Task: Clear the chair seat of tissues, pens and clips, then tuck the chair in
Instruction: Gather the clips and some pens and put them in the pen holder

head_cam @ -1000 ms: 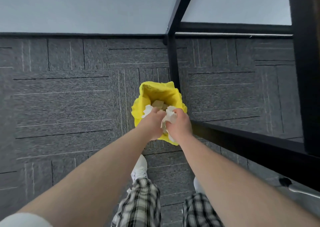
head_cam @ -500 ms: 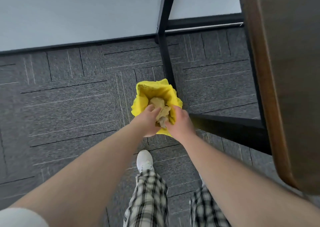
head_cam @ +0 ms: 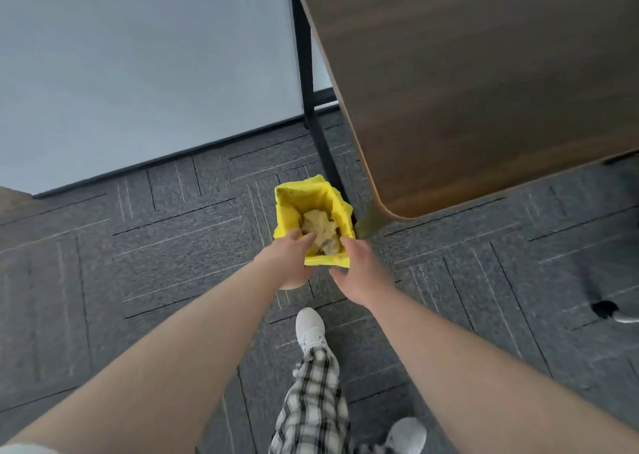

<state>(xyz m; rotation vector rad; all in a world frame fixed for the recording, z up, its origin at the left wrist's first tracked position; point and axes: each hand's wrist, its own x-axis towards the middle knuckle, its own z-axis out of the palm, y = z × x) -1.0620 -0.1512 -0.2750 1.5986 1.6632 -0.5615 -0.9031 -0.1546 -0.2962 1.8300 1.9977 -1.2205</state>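
A small yellow bin [head_cam: 294, 199] stands on the grey carpet beside the black desk leg. Crumpled tissues [head_cam: 320, 228] lie inside it. My left hand [head_cam: 287, 260] hovers at the bin's near left rim, fingers loosely apart and fingertips close to the tissues, holding nothing. My right hand [head_cam: 359, 273] is just off the bin's near right corner, fingers spread and empty. The chair seat, pens and clips are out of sight.
A brown wooden desk top [head_cam: 484, 83] fills the upper right, with its black leg [head_cam: 311, 107] behind the bin. A black caster on a silver chair leg [head_cam: 607, 310] shows at the right edge. A pale wall [head_cam: 138, 66] lies ahead. My shoes and checked trousers are below.
Both hands were bunched on the tissues over the bin; now the tissues lie in the bin and the hands have drawn back, apart and empty. The view has risen, bringing the desk top in.
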